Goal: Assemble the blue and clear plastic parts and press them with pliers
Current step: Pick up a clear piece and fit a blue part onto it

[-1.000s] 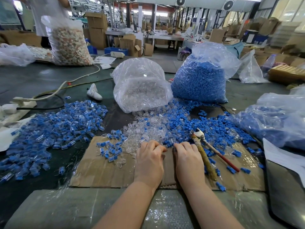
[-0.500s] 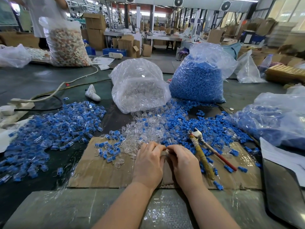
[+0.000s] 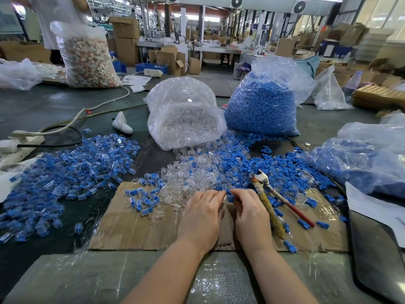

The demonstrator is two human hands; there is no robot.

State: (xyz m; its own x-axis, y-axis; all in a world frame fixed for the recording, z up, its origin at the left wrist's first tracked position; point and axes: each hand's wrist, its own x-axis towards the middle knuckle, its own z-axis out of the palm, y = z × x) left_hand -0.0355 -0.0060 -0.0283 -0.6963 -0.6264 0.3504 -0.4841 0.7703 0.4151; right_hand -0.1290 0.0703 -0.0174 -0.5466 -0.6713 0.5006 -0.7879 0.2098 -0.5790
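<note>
so both hands, left hand (image 3: 202, 212) and right hand (image 3: 252, 212), pinch a blue part (image 3: 229, 197) at centre, pliers (image 3: 269, 194) unused, finished pile (image 3: 65, 170) at left.

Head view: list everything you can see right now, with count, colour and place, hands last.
Bag of blue parts: one, clear bag, table centre-right.
Bag of clear parts: one, centre, mouth spilling toward the hands.
Loose clear parts: many, ahead of the hands.
Loose blue parts: many, around the pliers.
Assembled pile: many, blue and clear, left.
Pliers: one, red and tan handles, lying on cardboard, untouched.
Cardboard sheet: one, brown, under the hands.
Bag of pale pieces: one, far left.
Left hand: fingertips meet the right hand's.
Right hand: pinches a blue part.
</note>
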